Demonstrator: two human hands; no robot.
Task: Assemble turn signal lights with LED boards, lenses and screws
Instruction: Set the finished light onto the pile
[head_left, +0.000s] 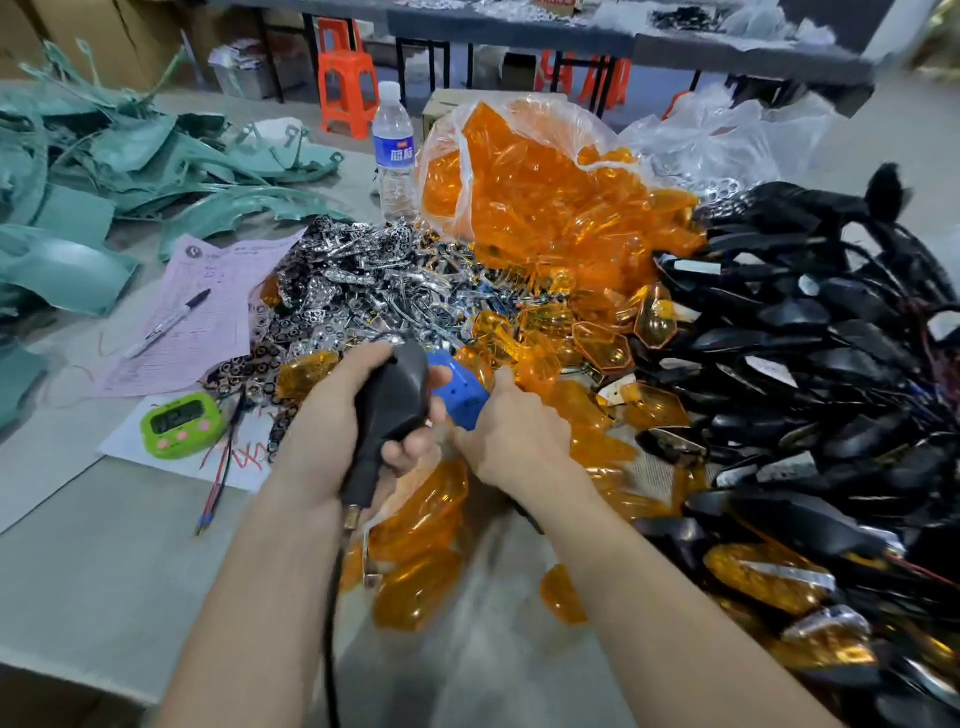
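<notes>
While the left hand (332, 421) wraps round a black turn signal housing (400, 395), thumb over the top and fingers curled under, the right hand (511, 436) closes on a blue tool (460, 387) set against the housing's right side. Probably a powered driver. Its tip is hidden behind the housing, so contact with a screw cannot be confirmed.

Housing is held up off the desk (104, 545), mid-scene and near the body. Its stalk (363, 478) points down toward the person, and the black cable (332, 597) trails to the near edge. The grip reads as a brace: the left hand steadies the shell so the tool can push sideways into it. Likely the fastening step. Whether a lens is seated cannot be seen.

Stock sits in an arc within arm's reach, which looks deliberate:
- Loose amber lenses (415, 587) lie directly under and near the hands.
- More spill from a clear bag (545, 197) far of centre.
- A silvery heap of small parts (358, 280), possibly reflectors and LED boards, lies just far-left of the hands.
- Black housings (831, 364) with tangled wires are piled along the right.

Left side holds non-stock items. A green timer (182, 421) on white paper faces the person, seemingly for pacing. Red and black leads (223, 467) lie beside it, and a marker (171, 322) rests on a pink form (208, 291). A water bottle (394, 150) stands far, with green plastic panels (104, 166) heaped at far left.
</notes>
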